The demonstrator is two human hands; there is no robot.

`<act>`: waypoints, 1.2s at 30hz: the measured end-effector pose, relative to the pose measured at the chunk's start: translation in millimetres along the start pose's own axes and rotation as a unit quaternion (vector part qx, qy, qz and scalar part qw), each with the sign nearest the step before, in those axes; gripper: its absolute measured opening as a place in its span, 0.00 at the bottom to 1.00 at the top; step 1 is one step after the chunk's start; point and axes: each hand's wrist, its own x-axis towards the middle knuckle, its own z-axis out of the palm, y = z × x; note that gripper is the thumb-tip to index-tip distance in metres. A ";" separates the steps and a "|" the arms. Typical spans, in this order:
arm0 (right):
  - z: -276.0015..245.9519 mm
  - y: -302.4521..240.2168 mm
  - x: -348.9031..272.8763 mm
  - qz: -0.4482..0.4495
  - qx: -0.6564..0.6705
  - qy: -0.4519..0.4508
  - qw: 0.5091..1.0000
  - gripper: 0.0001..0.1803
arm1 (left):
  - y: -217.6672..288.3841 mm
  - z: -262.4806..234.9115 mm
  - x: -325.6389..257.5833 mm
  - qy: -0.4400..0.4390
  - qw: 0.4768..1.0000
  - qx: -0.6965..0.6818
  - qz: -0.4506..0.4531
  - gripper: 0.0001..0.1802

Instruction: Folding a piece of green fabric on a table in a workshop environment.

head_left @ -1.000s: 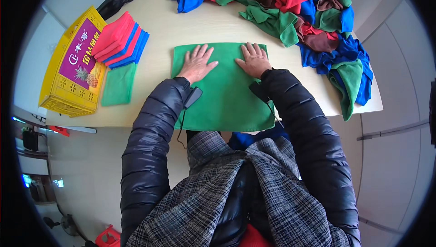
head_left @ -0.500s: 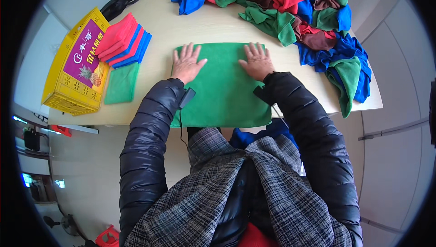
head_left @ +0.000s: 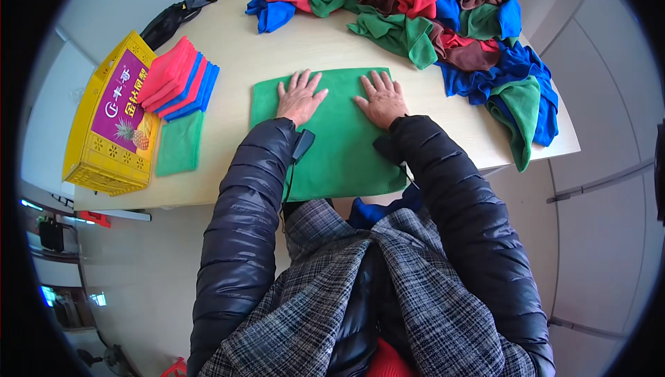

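Observation:
A green cloth (head_left: 339, 141) lies spread flat on the table in front of me, its near edge at the table's front edge. My left hand (head_left: 299, 100) rests palm down on its upper left part, fingers spread. Palm down on the upper right part is my right hand (head_left: 383, 100), its fingers spread too. Neither hand grips anything. Left of the cloth is a folded green cloth (head_left: 179, 144), beside a stack of folded red and blue cloths (head_left: 181, 80).
A yellow box (head_left: 111, 127) with a purple panel stands at the table's left. Crumpled red, green, blue and brown cloths (head_left: 443, 23) are heaped at the far right, some hanging over the edge. A black and yellow item (head_left: 183, 16) lies at the back left of the table (head_left: 228, 51).
My left hand has slid inward to the right over the green cloth, and my right hand has moved slightly inward. The whole view has shifted a little.

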 end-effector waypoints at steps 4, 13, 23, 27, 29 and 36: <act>-9.2 10.4 -10.6 0.043 -0.029 -0.009 0.999 0.39 | -19.9 -4.6 -16.1 0.000 0.999 -0.006 -0.035 0.37; -35.4 -74.3 -130.9 -0.092 0.043 -0.030 0.994 0.38 | 1.1 -39.6 -169.4 -0.054 0.998 -0.008 0.039 0.36; -37.7 -13.3 -165.3 -0.053 -0.003 0.012 0.999 0.34 | -40.8 -28.5 -237.0 0.043 0.999 -0.016 0.001 0.36; -50.8 28.9 -185.4 -0.040 0.043 0.018 0.998 0.35 | -23.2 -48.5 -257.7 0.066 0.996 -0.051 0.040 0.36; -69.8 29.9 -199.2 -0.071 0.091 0.003 0.993 0.37 | -20.7 -48.8 -269.9 0.075 0.993 -0.064 0.057 0.37; -67.8 4.7 -197.5 -0.191 0.031 -0.015 0.981 0.45 | -38.3 -29.1 -283.0 0.176 0.976 -0.010 0.124 0.33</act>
